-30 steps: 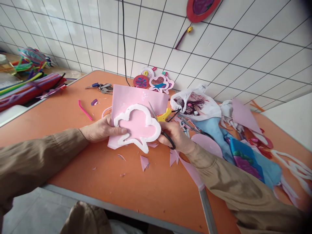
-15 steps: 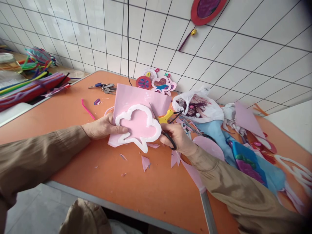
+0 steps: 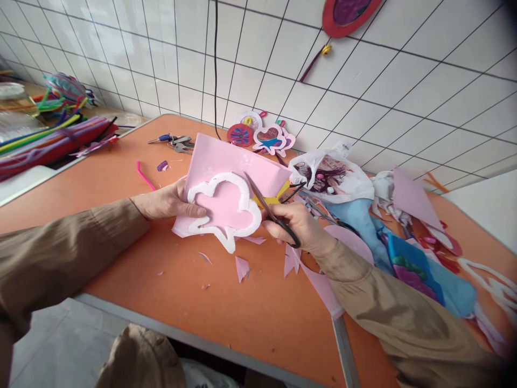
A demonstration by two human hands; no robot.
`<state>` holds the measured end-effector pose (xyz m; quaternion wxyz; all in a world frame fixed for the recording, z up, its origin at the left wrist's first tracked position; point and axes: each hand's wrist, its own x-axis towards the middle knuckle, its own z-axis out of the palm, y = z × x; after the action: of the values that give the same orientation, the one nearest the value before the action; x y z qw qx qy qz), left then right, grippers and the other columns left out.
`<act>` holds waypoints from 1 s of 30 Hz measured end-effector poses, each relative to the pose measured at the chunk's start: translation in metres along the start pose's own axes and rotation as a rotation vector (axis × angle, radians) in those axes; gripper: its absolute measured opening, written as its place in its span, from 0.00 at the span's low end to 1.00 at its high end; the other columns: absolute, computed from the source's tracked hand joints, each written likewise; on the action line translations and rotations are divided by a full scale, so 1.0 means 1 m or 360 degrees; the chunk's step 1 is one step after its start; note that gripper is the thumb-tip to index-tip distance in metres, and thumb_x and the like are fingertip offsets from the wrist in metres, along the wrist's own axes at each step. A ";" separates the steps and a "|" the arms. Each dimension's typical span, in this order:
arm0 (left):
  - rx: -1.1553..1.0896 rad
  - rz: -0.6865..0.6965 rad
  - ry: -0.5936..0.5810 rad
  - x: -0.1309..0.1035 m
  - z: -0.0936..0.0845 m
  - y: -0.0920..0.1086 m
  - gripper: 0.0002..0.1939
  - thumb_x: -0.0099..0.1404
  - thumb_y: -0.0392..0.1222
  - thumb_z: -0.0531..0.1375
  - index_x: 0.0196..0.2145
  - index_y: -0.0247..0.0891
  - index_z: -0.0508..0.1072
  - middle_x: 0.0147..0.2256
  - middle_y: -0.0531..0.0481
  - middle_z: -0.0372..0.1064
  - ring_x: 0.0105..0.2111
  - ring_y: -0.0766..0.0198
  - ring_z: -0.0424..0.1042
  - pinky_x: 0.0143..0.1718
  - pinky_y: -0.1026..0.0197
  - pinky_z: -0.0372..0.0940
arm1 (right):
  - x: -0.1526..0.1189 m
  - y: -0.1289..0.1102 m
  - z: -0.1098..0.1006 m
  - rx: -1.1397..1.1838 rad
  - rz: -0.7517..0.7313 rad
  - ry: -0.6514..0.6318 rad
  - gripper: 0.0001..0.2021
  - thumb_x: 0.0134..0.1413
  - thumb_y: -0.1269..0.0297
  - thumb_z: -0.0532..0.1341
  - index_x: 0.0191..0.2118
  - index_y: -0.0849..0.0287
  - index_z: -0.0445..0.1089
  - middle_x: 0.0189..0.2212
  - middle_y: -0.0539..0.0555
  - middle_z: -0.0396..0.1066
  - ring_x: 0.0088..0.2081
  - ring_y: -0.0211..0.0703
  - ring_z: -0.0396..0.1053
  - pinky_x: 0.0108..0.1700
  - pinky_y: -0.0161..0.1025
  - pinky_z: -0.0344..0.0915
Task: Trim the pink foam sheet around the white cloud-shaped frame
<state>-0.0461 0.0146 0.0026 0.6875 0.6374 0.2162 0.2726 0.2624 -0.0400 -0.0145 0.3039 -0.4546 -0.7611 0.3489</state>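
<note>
Pink craft sheet [image 3: 236, 159] is held tilted over the middle of the orange table [image 3: 194, 318], with a white scalloped frame [image 3: 253, 220] lying against its front. The left hand [image 3: 172, 203] grips both at their left edge, its thumb pressed on the frame. The right hand [image 3: 297, 223] is closed on the black-handled scissors [image 3: 264, 203], just beside the frame's right lobe; the blades point far and left across the sheet, and how wide they stand cannot be told. Behind that hand a yellow tool [image 3: 278, 198] is partly hidden. Pink scraps [image 3: 241, 268] lie on the near side, below the sheet. Far left are a bunch of keys [image 3: 181, 144] and, nearer, a bright pink pipe cleaner [image 3: 144, 177]. Small finished ornaments [image 3: 270, 139] stand by the tiled wall [image 3: 141, 54], left of a white plastic bag [image 3: 357, 183]. Blue fabric [image 3: 353, 213] spreads on the right.
</note>
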 end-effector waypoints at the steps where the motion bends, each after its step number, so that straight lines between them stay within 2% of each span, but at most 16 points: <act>1: -0.0011 -0.0014 -0.0010 0.000 -0.001 0.000 0.19 0.54 0.47 0.83 0.36 0.34 0.83 0.32 0.48 0.81 0.31 0.61 0.81 0.34 0.65 0.77 | 0.000 -0.001 -0.001 -0.0006 0.0005 -0.0021 0.07 0.52 0.61 0.63 0.30 0.59 0.76 0.15 0.46 0.68 0.15 0.36 0.66 0.19 0.34 0.61; 9: 0.0066 -0.0063 -0.0093 -0.001 -0.010 -0.002 0.19 0.55 0.47 0.82 0.35 0.32 0.84 0.31 0.45 0.81 0.31 0.59 0.80 0.35 0.62 0.78 | 0.000 -0.016 -0.013 -0.0145 -0.0061 -0.0104 0.06 0.51 0.63 0.64 0.26 0.57 0.74 0.14 0.46 0.63 0.16 0.36 0.64 0.18 0.34 0.56; 13: 0.0075 -0.0071 -0.0096 -0.001 -0.010 0.000 0.21 0.54 0.50 0.82 0.37 0.33 0.84 0.32 0.44 0.81 0.31 0.59 0.80 0.35 0.62 0.77 | -0.002 -0.026 -0.016 -0.0077 0.0162 -0.0185 0.06 0.50 0.61 0.65 0.29 0.57 0.75 0.15 0.45 0.64 0.15 0.36 0.63 0.17 0.33 0.57; 18: 0.0107 -0.0075 -0.0143 -0.001 -0.012 -0.001 0.20 0.56 0.49 0.82 0.37 0.33 0.85 0.34 0.43 0.82 0.33 0.57 0.81 0.38 0.60 0.79 | -0.007 -0.038 -0.020 0.0066 0.0401 -0.0257 0.07 0.47 0.62 0.68 0.31 0.60 0.76 0.20 0.46 0.68 0.18 0.34 0.66 0.20 0.31 0.63; 22: 0.0103 -0.0004 -0.0126 0.000 -0.016 -0.008 0.21 0.55 0.49 0.82 0.38 0.32 0.85 0.39 0.40 0.83 0.37 0.53 0.83 0.40 0.59 0.79 | -0.006 -0.034 -0.025 0.0162 0.0378 -0.0368 0.08 0.45 0.62 0.69 0.29 0.60 0.74 0.19 0.45 0.66 0.18 0.34 0.66 0.20 0.30 0.64; 27: 0.0020 -0.0148 -0.0092 -0.006 -0.017 -0.008 0.22 0.58 0.47 0.81 0.42 0.30 0.84 0.36 0.45 0.83 0.36 0.58 0.81 0.42 0.60 0.77 | -0.004 -0.024 -0.034 0.0177 0.0463 -0.0505 0.08 0.45 0.63 0.68 0.32 0.60 0.75 0.19 0.45 0.66 0.17 0.34 0.66 0.20 0.31 0.65; 30: -0.0075 -0.0187 0.0014 -0.011 -0.014 -0.007 0.24 0.57 0.49 0.82 0.43 0.29 0.84 0.34 0.47 0.83 0.33 0.60 0.80 0.38 0.63 0.76 | -0.005 -0.025 -0.039 0.0233 0.0459 -0.0590 0.09 0.46 0.63 0.68 0.35 0.60 0.75 0.20 0.45 0.67 0.20 0.37 0.69 0.23 0.33 0.66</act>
<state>-0.0627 0.0182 -0.0060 0.7162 0.6061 0.2497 0.2396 0.2829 -0.0434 0.0278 0.1383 -0.4637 -0.7037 0.5202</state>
